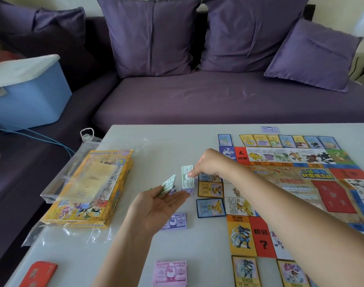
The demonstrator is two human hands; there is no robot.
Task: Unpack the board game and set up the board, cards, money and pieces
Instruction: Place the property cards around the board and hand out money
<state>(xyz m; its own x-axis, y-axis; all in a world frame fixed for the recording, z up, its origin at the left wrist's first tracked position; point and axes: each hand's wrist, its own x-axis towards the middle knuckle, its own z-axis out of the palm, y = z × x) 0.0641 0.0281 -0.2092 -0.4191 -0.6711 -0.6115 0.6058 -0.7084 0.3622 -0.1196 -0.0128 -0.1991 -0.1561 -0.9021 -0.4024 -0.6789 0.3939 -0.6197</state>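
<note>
- Firstly, at the near left edge of the pale grey table lies a stack of red question-mark cards; farther back, a yellow cardboard game box lies flat inside a clear plastic bag.
- Left hand hovers palm up over the middle of the table; its thumb pins a fanned wad of green paper notes against the fingers, so it is grasping them.
- Just to the right, a single green paper note is pinched by the fingertips of the right hand; whether this note touches the table I cannot tell; a few purple notes lie under its near end.
- Nearer, a stack of purple 5000 notes and a stack of pink 1000 notes lie flat on the table.
- On the right, the unfolded colourful game board lies flat; picture cards sit along its left and far edges.
</note>
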